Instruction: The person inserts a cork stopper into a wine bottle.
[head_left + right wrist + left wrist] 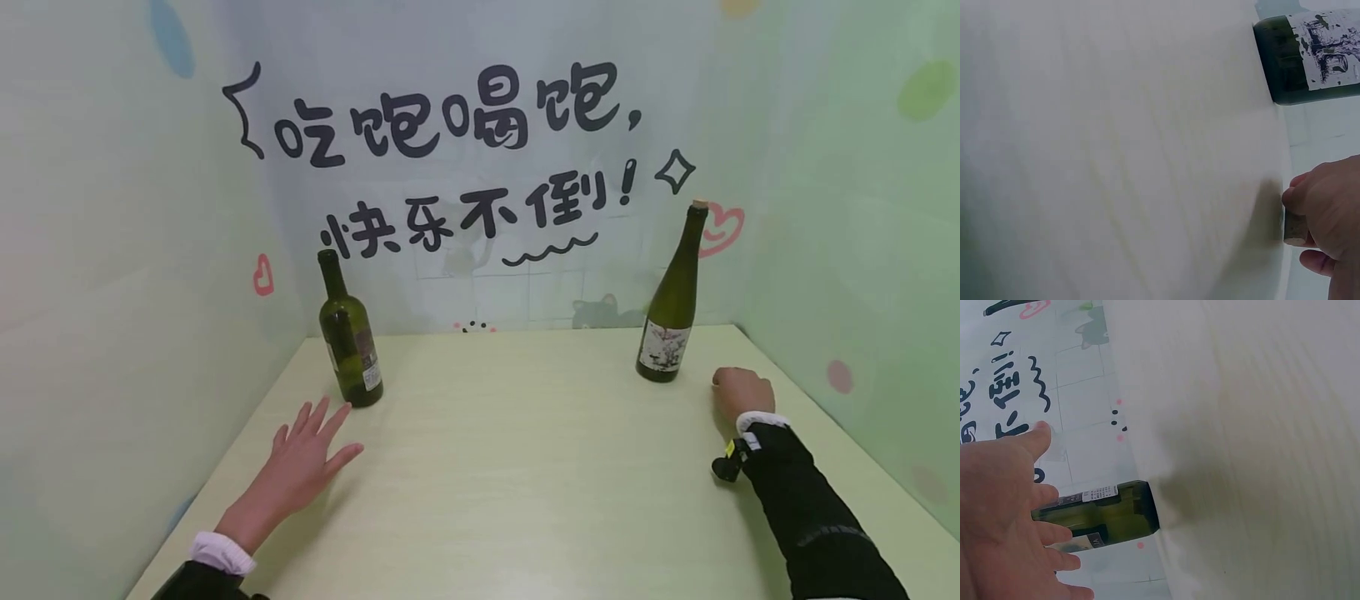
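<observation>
L hand point(300, 467): open, fingers spread & mostly straight, thumb held out to its R; nothing in it. L bottle point(348, 350), dark green glass, stands upright just beyond those fingertips. In the head view one fingertip overlaps the bottle's base, & in the L wrist view the fingers cross in front of its body; can't tell if they touch. Label has a dark part & a small white patch w/ fine print.

R hand point(745, 393): fingers curled in, pinching a small brownish cork-like piece point(1295, 229) btwn thumb & fingers; its paler end sticks out, seen only in the R wrist view. R bottle point(670, 312), also green, upright, ahead & to the L of the R hand, apart from it. It has a white label w/ a dark branch-like print & a tan top at its mouth.

Pale wood-look surface point(510, 483) runs under both hands & carries both bottles. Dark sleeve point(787, 483) behind the R hand, light cuff at its wrist, w/ a small black device point(726, 467) on the inner side. Back wall point(465, 33), beyond both hands, has big dark Chinese lettering.
</observation>
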Tool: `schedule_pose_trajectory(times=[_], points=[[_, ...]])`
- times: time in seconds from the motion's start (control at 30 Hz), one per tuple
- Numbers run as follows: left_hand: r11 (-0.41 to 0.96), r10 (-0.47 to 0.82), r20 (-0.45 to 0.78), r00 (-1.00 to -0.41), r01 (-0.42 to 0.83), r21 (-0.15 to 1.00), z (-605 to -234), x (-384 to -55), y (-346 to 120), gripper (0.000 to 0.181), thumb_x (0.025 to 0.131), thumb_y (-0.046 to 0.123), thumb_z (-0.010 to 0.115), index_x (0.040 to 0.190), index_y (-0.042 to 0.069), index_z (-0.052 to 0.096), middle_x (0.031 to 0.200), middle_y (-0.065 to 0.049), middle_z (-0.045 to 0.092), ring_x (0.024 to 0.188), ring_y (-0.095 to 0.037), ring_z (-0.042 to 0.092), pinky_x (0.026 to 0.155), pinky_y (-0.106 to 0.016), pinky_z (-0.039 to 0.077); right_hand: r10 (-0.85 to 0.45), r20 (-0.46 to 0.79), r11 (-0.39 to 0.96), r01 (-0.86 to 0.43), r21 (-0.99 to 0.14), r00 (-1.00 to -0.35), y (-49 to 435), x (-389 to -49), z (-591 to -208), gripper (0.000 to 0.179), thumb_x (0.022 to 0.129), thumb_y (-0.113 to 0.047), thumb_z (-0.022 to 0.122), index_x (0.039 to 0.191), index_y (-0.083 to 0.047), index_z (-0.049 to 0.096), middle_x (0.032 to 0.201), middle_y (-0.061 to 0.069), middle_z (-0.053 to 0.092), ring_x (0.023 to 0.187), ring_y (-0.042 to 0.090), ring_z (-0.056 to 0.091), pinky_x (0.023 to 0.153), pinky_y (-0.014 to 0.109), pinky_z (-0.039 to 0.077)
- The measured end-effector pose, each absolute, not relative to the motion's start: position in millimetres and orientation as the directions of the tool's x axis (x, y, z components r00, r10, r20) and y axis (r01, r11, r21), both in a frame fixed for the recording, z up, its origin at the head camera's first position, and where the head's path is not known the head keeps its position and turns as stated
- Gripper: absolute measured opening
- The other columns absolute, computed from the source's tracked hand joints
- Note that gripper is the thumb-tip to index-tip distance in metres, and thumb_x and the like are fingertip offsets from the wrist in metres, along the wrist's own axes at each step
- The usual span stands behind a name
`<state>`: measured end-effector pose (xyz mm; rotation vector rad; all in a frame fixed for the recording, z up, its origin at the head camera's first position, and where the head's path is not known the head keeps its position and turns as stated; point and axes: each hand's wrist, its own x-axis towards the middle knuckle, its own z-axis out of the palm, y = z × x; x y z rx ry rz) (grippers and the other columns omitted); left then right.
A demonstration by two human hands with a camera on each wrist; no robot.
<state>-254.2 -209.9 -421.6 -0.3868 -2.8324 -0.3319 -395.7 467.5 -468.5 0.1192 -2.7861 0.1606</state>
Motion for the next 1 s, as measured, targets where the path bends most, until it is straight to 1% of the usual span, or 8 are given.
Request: schedule_pose_trajectory(times=[0.13, 0.23, 0.37, 0.47, 0.53, 0.6, 0.77, 1.0], points=[[0.937, 0.228, 0.286, -0.931, 0.290, 0.196, -421, -260, -206, 0.076, 0.094, 0.059, 0.042, 0.150, 0.007, 0.037, 0.152, -0.028, 0.022, 0.138, -0.050, 0.014, 0.100, -0.070, 0.013, -0.078, 0.358, 0.990, -0.116, -0.086, -0.930, 474, -388, -468, 0.018, 0.085, 0.001, 0.056, 0.095, 0.007, 0.070, 0.085, 0.026, 0.066, 0.072, 0.045, 0.062, 0.057, 0.057, 0.046], [0.936, 0.218, 0.288, -0.932, 0.283, 0.208, -420, -264, -207, 0.076, 0.094, 0.058, 0.044, 0.149, 0.005, 0.037, 0.152, -0.028, 0.022, 0.138, -0.050, 0.015, 0.100, -0.070, 0.013, -0.074, 0.355, 0.988, -0.116, -0.098, -0.932, 478, -388, -468, 0.019, 0.086, 0.000, 0.056, 0.097, 0.007, 0.070, 0.086, 0.026, 0.065, 0.074, 0.045, 0.062, 0.058, 0.056, 0.047], [0.936, 0.206, 0.311, -0.928, 0.279, 0.214, -418, -268, -210, 0.079, 0.094, 0.060, 0.044, 0.148, 0.002, 0.037, 0.151, -0.029, 0.024, 0.137, -0.052, 0.017, 0.099, -0.071, 0.015, -0.048, 0.340, 0.980, -0.109, -0.164, -0.939, 477, -386, -464, 0.019, 0.087, -0.001, 0.056, 0.099, 0.008, 0.068, 0.089, 0.026, 0.064, 0.077, 0.043, 0.061, 0.062, 0.054, 0.048], [0.935, 0.193, 0.346, -0.918, 0.280, 0.219, -416, -271, -214, 0.080, 0.093, 0.059, 0.045, 0.146, -0.001, 0.038, 0.149, -0.031, 0.027, 0.135, -0.052, 0.021, 0.097, -0.071, 0.020, -0.026, 0.330, 0.967, -0.108, -0.232, -0.944, 472, -382, -455, 0.020, 0.087, -0.003, 0.057, 0.100, 0.008, 0.067, 0.090, 0.024, 0.065, 0.075, 0.037, 0.061, 0.063, 0.050, 0.048], [0.933, 0.178, 0.366, -0.913, 0.275, 0.233, -414, -274, -215, 0.081, 0.093, 0.058, 0.047, 0.145, -0.003, 0.037, 0.147, -0.031, 0.028, 0.134, -0.053, 0.023, 0.096, -0.071, 0.023, -0.018, 0.340, 0.954, -0.118, -0.274, -0.940, 468, -377, -449, 0.021, 0.087, -0.006, 0.058, 0.100, 0.008, 0.066, 0.090, 0.023, 0.065, 0.072, 0.032, 0.060, 0.061, 0.048, 0.048], [0.927, 0.159, 0.377, -0.912, 0.269, 0.261, -411, -278, -217, 0.082, 0.093, 0.057, 0.048, 0.145, -0.005, 0.036, 0.147, -0.032, 0.029, 0.133, -0.052, 0.026, 0.095, -0.070, 0.025, -0.018, 0.365, 0.944, -0.136, -0.301, -0.931, 465, -371, -442, 0.023, 0.087, -0.008, 0.057, 0.101, 0.008, 0.066, 0.090, 0.022, 0.065, 0.070, 0.029, 0.060, 0.059, 0.045, 0.048], [0.902, 0.082, 0.374, -0.924, 0.229, 0.366, -402, -288, -217, 0.086, 0.093, 0.054, 0.051, 0.148, -0.007, 0.025, 0.148, -0.032, 0.027, 0.132, -0.050, 0.028, 0.097, -0.067, 0.026, -0.018, 0.446, 0.923, -0.186, -0.336, -0.895, 454, -353, -424, 0.024, 0.088, -0.010, 0.054, 0.100, 0.006, 0.067, 0.089, 0.019, 0.066, 0.067, 0.025, 0.058, 0.058, 0.040, 0.047], [0.842, -0.004, 0.397, -0.918, 0.211, 0.496, -382, -308, -216, 0.091, 0.094, 0.055, 0.047, 0.151, -0.007, 0.014, 0.149, -0.033, 0.022, 0.133, -0.051, 0.026, 0.100, -0.064, 0.026, 0.003, 0.503, 0.879, -0.238, -0.413, -0.864, 442, -326, -403, 0.021, 0.091, -0.011, 0.056, 0.099, 0.003, 0.068, 0.087, 0.015, 0.066, 0.065, 0.021, 0.055, 0.055, 0.033, 0.043]])
